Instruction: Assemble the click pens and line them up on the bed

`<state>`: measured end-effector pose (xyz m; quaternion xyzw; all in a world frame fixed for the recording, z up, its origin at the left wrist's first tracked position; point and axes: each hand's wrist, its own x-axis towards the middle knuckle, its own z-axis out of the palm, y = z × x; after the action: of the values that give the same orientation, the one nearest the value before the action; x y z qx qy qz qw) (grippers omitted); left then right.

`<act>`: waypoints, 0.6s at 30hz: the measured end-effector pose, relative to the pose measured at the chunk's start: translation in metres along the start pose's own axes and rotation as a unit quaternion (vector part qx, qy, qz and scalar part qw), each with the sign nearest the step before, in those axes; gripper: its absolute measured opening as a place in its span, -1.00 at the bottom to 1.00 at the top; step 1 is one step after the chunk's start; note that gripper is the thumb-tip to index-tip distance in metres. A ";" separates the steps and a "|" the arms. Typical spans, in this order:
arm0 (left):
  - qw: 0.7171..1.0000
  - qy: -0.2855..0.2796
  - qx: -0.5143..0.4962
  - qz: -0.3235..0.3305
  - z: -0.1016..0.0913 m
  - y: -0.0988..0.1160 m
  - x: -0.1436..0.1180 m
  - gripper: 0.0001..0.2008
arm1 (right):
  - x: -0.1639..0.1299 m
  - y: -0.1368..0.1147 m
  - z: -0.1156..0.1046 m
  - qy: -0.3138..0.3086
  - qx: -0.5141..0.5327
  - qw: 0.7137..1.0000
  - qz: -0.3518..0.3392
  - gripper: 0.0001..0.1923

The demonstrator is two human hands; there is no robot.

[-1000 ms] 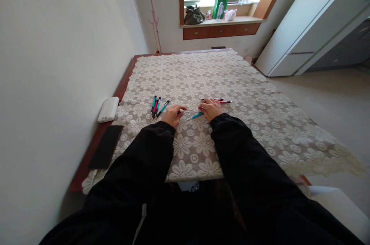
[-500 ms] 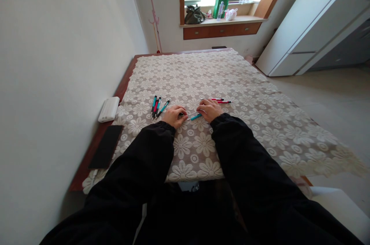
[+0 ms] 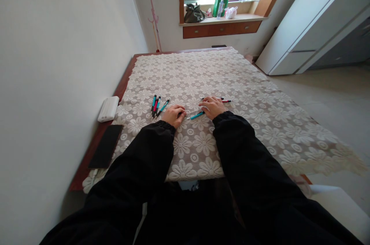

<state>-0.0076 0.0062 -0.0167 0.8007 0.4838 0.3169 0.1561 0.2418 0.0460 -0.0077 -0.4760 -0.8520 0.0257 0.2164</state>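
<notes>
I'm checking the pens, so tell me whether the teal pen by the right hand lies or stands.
Lying down: the teal pen stretches along the tablecloth beside the right hand.

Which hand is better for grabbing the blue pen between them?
Probably the right hand: it's right at the dark end of the blue pen. The left hand looks curled and sits a little off the other end.
</notes>
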 end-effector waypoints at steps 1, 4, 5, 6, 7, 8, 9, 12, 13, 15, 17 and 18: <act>1.000 0.003 -0.003 -0.003 -0.001 0.001 0.000 -0.84 | 0.000 -0.002 0.000 0.000 0.007 1.000 -0.009 -0.80; 1.000 0.012 -0.011 -0.014 -0.003 0.005 0.000 -0.79 | 0.000 -0.009 0.000 -0.005 0.034 0.998 -0.044 -0.79; 1.000 0.014 -0.012 -0.016 -0.003 0.006 0.000 -0.79 | 0.000 -0.012 0.000 -0.009 0.042 0.998 -0.056 -0.79; 1.000 0.014 -0.011 -0.018 -0.004 0.006 0.000 -0.80 | 0.000 -0.014 0.000 -0.013 0.049 0.996 -0.067 -0.79; 1.000 0.012 -0.009 -0.017 -0.005 0.006 -0.001 -0.81 | -0.001 -0.015 0.000 -0.018 0.054 0.995 -0.078 -0.80; 1.000 0.010 -0.006 -0.013 -0.005 0.005 -0.001 -0.79 | -0.001 -0.017 0.000 -0.024 0.058 0.994 -0.088 -0.80; 1.000 0.007 -0.004 -0.008 -0.005 0.004 -0.001 -0.74 | -0.001 -0.018 0.000 -0.029 0.060 0.993 -0.096 -0.81; 1.000 0.003 0.002 0.005 -0.004 0.000 -0.001 -0.64 | -0.003 -0.020 -0.001 -0.042 0.061 0.991 -0.109 -0.85; 1.000 0.003 0.003 0.007 -0.003 -0.001 -0.001 -0.62 | -0.003 -0.021 -0.001 -0.045 0.061 0.991 -0.110 -0.86; 1.000 0.007 0.003 0.007 -0.002 -0.003 -0.001 -0.61 | -0.004 -0.022 -0.001 -0.049 0.062 0.991 -0.111 -0.88; 1.000 0.011 -0.003 0.004 -0.001 -0.005 -0.001 -0.62 | -0.004 -0.022 0.000 -0.052 0.067 0.990 -0.113 -0.89; 1.000 0.012 -0.007 0.003 -0.001 -0.005 0.000 -0.63 | -0.004 -0.022 0.000 -0.054 0.069 0.990 -0.114 -0.89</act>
<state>-0.0119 0.0083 -0.0188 0.7970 0.4812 0.3304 0.1553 0.2260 0.0303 -0.0038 -0.3574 -0.9074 0.0850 0.2042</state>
